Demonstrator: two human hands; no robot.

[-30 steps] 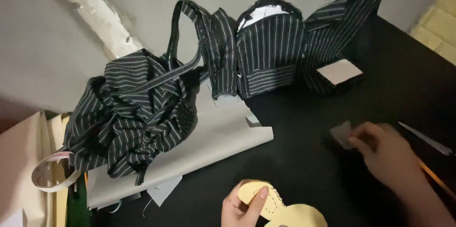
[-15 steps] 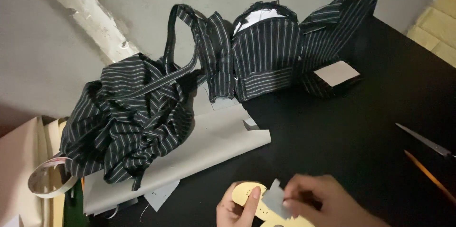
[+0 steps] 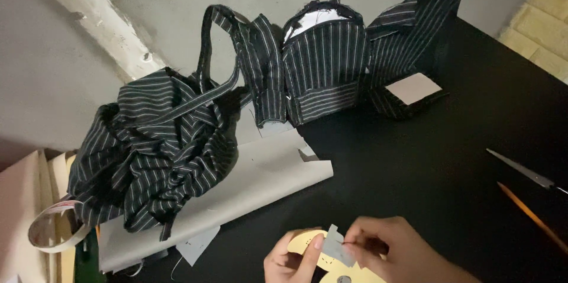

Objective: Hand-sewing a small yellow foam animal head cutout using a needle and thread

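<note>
At the bottom edge my left hand (image 3: 290,259) grips a pale yellow paper pattern piece (image 3: 331,259), thumb pressed on its upper end. My right hand (image 3: 390,250) pinches a small grey scrap of paper (image 3: 336,246) and holds it against the yellow piece. Both hands hover just above the black table (image 3: 426,164). The lower part of the yellow piece runs out of the picture.
Black pinstriped fabric lies heaped (image 3: 157,147) at the left on a grey sheet (image 3: 266,179), with stitched striped panels (image 3: 325,70) behind. A scissor blade (image 3: 520,170) and an orange pencil (image 3: 526,212) lie at the right. A tape roll (image 3: 53,230) sits at the far left.
My right hand picked the grey scrap up from the table's right side and carried it left to the yellow piece in my left hand. The view drifted slightly.
</note>
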